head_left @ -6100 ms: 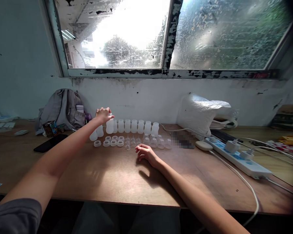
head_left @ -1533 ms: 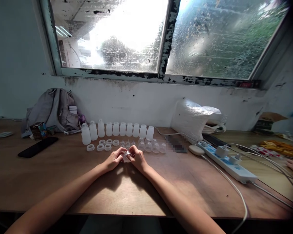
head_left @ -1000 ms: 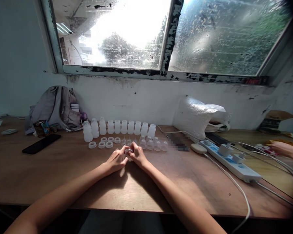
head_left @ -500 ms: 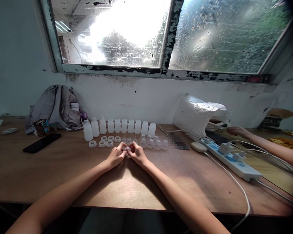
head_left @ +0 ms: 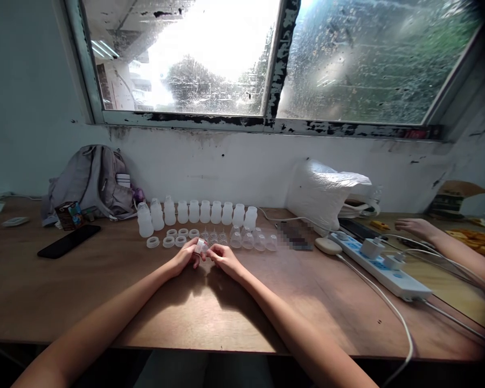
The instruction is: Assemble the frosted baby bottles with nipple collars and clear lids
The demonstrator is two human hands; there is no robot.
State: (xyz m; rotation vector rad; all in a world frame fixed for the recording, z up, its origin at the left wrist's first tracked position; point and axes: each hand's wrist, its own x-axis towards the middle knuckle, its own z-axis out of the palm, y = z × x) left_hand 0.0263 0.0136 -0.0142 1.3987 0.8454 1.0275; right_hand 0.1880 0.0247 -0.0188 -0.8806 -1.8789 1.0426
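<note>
My left hand [head_left: 186,255] is closed around a white bottle collar ring [head_left: 199,246], turned on its side. My right hand [head_left: 223,256] pinches a clear nipple [head_left: 206,250] at the ring's right side; how far it sits inside the ring I cannot tell. Behind my hands stand several clear nipples [head_left: 213,237]. To their left lie several white collar rings [head_left: 168,242], and to the right several clear domed caps [head_left: 248,239]. A row of frosted baby bottles [head_left: 194,211] stands behind; the leftmost few look topped.
On the left are a black phone [head_left: 68,241], a small box [head_left: 69,215] and a grey backpack [head_left: 89,183]. A white power strip [head_left: 382,267] with cables, a round white device [head_left: 327,246] and a silvery bag [head_left: 319,196] occupy the right. Another person's hand [head_left: 418,228] is at far right.
My hands have drawn slightly apart, and the ring has tipped onto its side in my left hand. The other person's hand at the far right has moved right and nearer.
</note>
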